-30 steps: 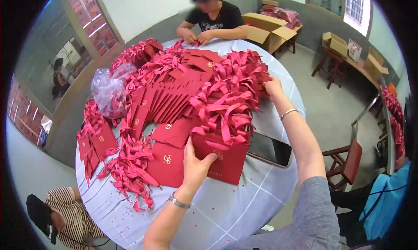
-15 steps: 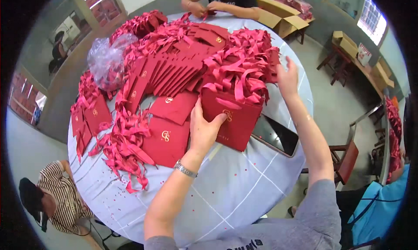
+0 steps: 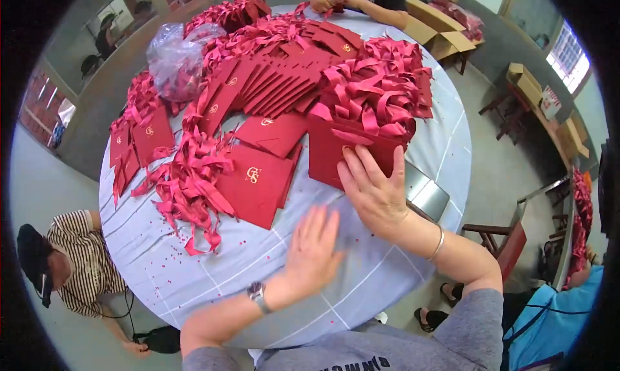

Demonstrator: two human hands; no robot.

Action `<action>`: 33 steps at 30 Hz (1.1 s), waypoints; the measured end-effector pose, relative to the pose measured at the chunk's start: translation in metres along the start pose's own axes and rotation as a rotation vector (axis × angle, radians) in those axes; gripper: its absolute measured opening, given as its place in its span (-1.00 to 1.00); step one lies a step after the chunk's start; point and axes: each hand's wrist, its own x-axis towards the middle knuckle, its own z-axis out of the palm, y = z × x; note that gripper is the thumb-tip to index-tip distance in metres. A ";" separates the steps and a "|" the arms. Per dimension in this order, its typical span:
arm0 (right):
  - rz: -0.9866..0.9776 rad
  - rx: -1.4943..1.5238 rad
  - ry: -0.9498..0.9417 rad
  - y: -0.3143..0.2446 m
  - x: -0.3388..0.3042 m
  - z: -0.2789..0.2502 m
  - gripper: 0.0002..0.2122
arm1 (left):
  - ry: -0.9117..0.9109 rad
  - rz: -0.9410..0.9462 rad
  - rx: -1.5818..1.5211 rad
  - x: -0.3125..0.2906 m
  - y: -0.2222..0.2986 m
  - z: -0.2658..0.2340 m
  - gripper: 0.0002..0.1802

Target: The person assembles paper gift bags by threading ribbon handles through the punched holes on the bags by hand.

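A row of red paper gift bags with pink ribbon handles stands on the round table, and its front red gift bag faces me. My right hand lies against that bag's face with fingers stretched out, covering part of it. Held over the cloth left of it is my left hand, fingers extended, somewhat smeared by motion and holding nothing. Pink ribbons pile in loops above the row. Beyond my left hand, a flat red bag with a gold emblem lies on other bags.
A dark tablet-like device lies beside my right hand. Loose ribbons, fanned red bags and a clear plastic bag cover the far left. Red specks dot the pale tablecloth. People sit across, left and right; cardboard boxes stand behind.
My left hand has let go of the front bag and come nearer me. My right hand has moved from the row's right side onto the front bag's face. The view has shifted slightly.
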 end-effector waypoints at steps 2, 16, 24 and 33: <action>0.045 0.049 -0.055 -0.002 0.001 0.003 -0.59 | -0.051 0.001 0.010 -0.019 0.007 -0.006 -0.15; 0.134 -0.052 -0.113 0.012 0.024 0.039 -0.45 | -0.207 0.146 0.167 -0.064 0.012 -0.019 -0.31; 0.225 -0.069 -0.276 0.038 0.050 0.049 -0.44 | -0.154 0.144 0.140 -0.070 0.009 -0.019 -0.32; 0.219 -0.049 -0.237 0.034 0.041 0.037 -0.45 | -0.108 0.161 0.127 -0.070 0.007 -0.018 -0.33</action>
